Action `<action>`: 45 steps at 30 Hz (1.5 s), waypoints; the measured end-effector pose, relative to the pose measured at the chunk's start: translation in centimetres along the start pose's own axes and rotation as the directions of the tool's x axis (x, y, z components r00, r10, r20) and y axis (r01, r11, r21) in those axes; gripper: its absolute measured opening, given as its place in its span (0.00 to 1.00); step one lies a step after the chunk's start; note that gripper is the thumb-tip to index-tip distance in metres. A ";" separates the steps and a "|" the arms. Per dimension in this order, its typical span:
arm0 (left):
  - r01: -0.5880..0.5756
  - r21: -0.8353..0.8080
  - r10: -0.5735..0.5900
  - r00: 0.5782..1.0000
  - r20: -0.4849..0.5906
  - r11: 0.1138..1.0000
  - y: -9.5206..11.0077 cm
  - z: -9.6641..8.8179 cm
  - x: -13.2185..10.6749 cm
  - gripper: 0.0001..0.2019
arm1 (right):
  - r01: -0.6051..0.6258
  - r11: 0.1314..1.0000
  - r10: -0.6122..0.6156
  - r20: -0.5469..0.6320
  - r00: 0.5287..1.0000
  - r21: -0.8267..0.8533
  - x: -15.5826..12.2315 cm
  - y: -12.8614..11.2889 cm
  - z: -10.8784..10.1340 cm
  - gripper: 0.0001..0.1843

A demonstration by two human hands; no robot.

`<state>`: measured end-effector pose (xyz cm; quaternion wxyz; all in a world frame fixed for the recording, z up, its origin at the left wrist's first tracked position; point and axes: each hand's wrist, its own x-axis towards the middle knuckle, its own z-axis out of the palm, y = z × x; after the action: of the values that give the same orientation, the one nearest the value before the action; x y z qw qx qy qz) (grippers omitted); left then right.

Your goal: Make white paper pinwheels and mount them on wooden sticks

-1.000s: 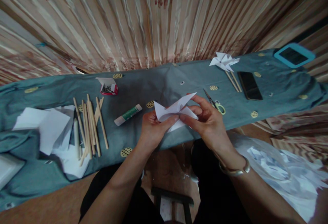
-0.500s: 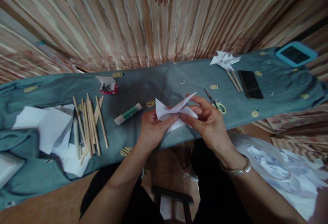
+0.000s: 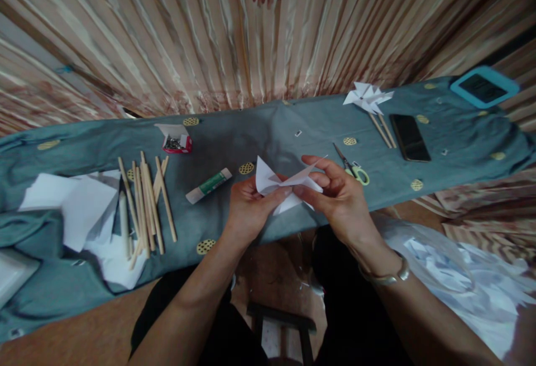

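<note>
Between my two hands a white paper pinwheel [image 3: 293, 179] is held above the front edge of the cloth-covered table, its points curled inward. My left hand [image 3: 252, 207] pinches its left side, thumb pressed near the centre. From the right, my right hand [image 3: 341, 195] grips it with the thumb at the middle, while the index finger reaches up beside a raised paper flap. The fingers behind the paper are partly hidden. A glue stick [image 3: 209, 185] lies to the left of my hands, and scissors [image 3: 352, 166] with light green handles lie to the right.
Wooden sticks [image 3: 146, 207] and white paper sheets [image 3: 90, 204] lie at left, behind them an open red box of small metal pins [image 3: 176, 141]. Finished pinwheels [image 3: 367, 99], a phone [image 3: 410, 138] and a blue-framed tablet [image 3: 484, 88] sit at right. A plastic bag of paper [image 3: 464, 282] stands lower right.
The raised flap on the right of the paper pinwheel has shifted slightly, and my right index finger has lifted a little away from it. Both hands stay in nearly the same place.
</note>
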<state>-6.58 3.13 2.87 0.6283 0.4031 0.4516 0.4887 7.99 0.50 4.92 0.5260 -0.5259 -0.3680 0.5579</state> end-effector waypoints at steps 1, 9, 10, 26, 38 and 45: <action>-0.001 -0.002 0.001 1.000 0.005 1.000 0.0 0.0 0.0 0.11 | -0.003 1.000 0.003 0.001 1.000 0.005 0.0 0.0 0.0 0.29; 0.007 0.002 -0.007 1.000 0.030 1.000 -0.2 -0.1 0.0 0.11 | -0.004 1.000 0.004 0.001 1.000 -0.025 0.0 0.0 0.0 0.28; 0.006 0.005 -0.006 1.000 0.028 1.000 -0.2 -0.1 0.0 0.12 | 0.004 1.000 -0.004 0.004 1.000 -0.025 0.0 0.0 0.0 0.28; 0.006 0.046 -0.005 1.000 -0.010 0.999 -0.5 -0.2 0.1 0.10 | -0.023 0.999 0.023 -0.004 1.000 0.023 0.2 0.2 0.4 0.26; 0.009 0.111 -0.006 1.000 -0.029 0.994 -1.0 -0.3 0.4 0.08 | -0.040 0.999 0.041 -0.024 0.999 0.032 0.6 0.5 0.4 0.30; 0.012 0.090 -0.010 1.000 -0.029 0.996 -1.4 -0.5 0.5 0.08 | -0.040 0.999 0.040 -0.014 0.999 0.022 1.1 1.3 0.5 0.30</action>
<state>-6.67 3.38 1.35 0.6057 0.4215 0.4842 0.4700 7.35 1.42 3.54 0.5231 -0.5312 -0.3476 0.5686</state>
